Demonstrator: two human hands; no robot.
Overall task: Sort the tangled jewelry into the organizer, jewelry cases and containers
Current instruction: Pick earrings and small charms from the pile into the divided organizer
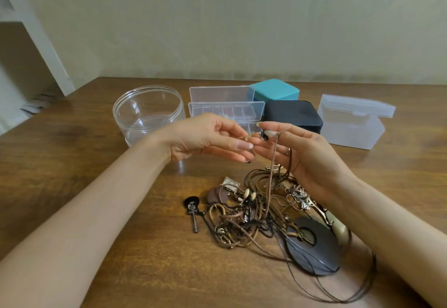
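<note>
The right hand (302, 160) is half open, palm turned inward. Its thumb and forefinger pinch a small black charm (264, 135), and a brown cord (274, 162) draped over a finger hangs into the tangled jewelry (261, 211) just below. The left hand (210, 138), fingers loosely curled, meets it fingertip to fingertip and pinches a tiny gold fitting (244, 136) beside the charm. The clear organizer (226, 109) lies just beyond both hands.

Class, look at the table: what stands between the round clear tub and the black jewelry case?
The clear compartment organizer, its lid raised, stands between the round clear tub and the black jewelry case, as the head view shows.
</note>
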